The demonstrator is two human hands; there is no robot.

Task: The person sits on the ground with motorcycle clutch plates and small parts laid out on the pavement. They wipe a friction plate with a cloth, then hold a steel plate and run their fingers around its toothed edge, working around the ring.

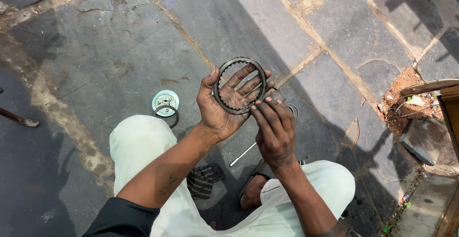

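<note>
Across the whole view, grey stone paving with pale sandy joints, half in hard sun and half in shade, serving as floor and work surface alike. Crouched over it, pale-trousered knees spread wide, probably to leave a gap for parts on the ground between and ahead. At far right, a patch of reddish dirt with litter and the edge of a wooden board; at far left, a thin rod poking into view.

Raised to chest height in the middle, left hand turned palm-up with fingers spread through a dark toothed ring, thumb hooked over the rim; held so, apparently, to keep the ring flat, steady and facing the eye, inner teeth showing clear against the palm. Right hand arched over the ring's lower right edge, fingertips curled down and pressing on the rim, not closed around anything else as far as can be seen.

On the paving left of the hands, a pale green round disc with a dark ring leaning against it, set well apart from the feet. Behind the right hand, another toothed ring, mostly hidden. Lower down, a slim metal bar, a striped dark cloth, a sandalled foot.

No packages, labels or signs anywhere in view.
</note>
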